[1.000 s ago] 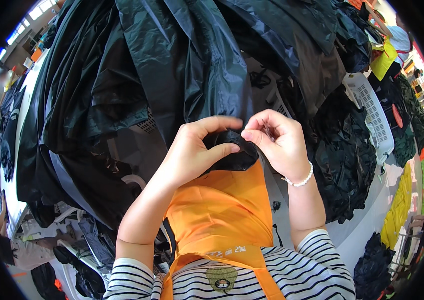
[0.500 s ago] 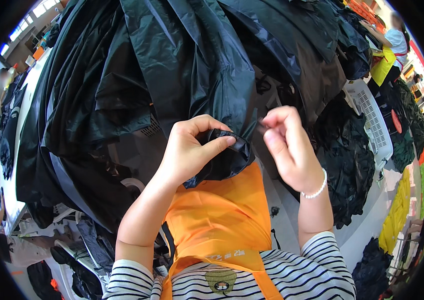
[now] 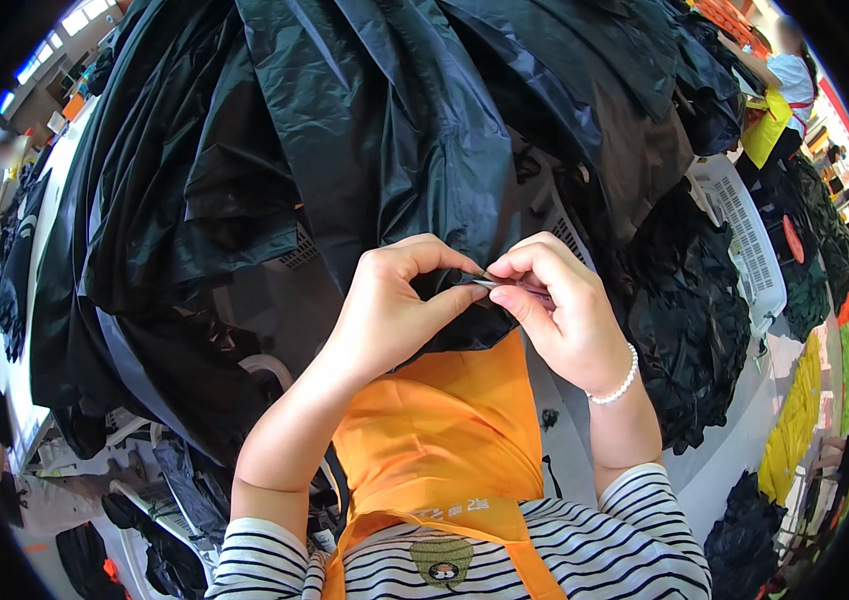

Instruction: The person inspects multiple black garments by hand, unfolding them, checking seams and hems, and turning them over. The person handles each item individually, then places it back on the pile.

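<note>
Shiny black fabric [image 3: 434, 150], seemingly a garment, hangs in long folds in front of me and comes down to my hands. My left hand [image 3: 384, 300] is closed, thumb and forefinger pinching an edge of this fabric. Right against those fingertips, my right hand [image 3: 574, 320] is closed too, its thumb and forefinger pressed together at the same edge. A thin, small thing shows between the right fingers, too slight to name. The fabric's lower end hangs below both hands, before my orange apron [image 3: 434, 420].
A white plastic basket [image 3: 739, 235] stands at the right, beside a heap of crumpled black fabric [image 3: 689, 330]. Further right lies yellow fabric [image 3: 789, 430]. A person [image 3: 789, 80] is at the far right. A long white table [image 3: 44, 280] runs along the left.
My right hand has moved left and down to meet the left fingertips at the fabric edge. My left hand has stayed nearly in place, still pinching the fabric.
</note>
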A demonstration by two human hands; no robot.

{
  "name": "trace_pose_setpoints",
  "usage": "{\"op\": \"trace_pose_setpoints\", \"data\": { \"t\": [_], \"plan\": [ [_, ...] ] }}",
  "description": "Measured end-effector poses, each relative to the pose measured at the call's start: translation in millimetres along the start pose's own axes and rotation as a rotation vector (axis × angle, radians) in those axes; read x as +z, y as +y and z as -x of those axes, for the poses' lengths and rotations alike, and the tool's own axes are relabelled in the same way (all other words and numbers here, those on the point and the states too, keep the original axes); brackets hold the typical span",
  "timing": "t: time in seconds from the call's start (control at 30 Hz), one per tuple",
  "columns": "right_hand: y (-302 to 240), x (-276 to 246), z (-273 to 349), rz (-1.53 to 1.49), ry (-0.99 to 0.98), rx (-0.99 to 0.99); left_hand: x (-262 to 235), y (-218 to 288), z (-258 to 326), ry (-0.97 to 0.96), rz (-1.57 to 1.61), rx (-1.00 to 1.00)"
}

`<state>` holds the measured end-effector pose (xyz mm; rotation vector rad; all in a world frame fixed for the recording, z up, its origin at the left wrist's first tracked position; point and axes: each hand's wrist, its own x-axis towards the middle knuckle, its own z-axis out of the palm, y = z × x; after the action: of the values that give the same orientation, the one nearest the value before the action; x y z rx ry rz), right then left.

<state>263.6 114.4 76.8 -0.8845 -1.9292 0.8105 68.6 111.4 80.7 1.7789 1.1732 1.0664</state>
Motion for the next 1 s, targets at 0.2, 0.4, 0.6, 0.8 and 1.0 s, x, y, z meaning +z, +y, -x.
{"op": "trace_pose_setpoints", "data": {
  "t": [0.2,0.4,0.6,0.8,1.0],
  "plan": [
    [3.1,-1.3,-1.2,0.006,-0.004,0.013,0.3,0.3,0.3,0.0,-0.019,0.031],
    [14.3,-18.6,2.5,-0.204,0.081,0.174,-2.7,-3.5,-0.5,0.008,0.052,-0.065],
    [16.5,-6.5,11.2,-0.085,0.072,0.132,0.6,-3.1,-1.0,0.007,0.025,-0.032],
    [13.3,-13.2,5.2,0.058,0.163,0.015,-3.5,-4.1,0.9,-0.016,0.044,-0.076],
    [14.6,-20.4,-8.5,-0.032,0.348,-0.053,-10.2,0.9,-0.6,-0.018,0.076,-0.124]
  ]
}}
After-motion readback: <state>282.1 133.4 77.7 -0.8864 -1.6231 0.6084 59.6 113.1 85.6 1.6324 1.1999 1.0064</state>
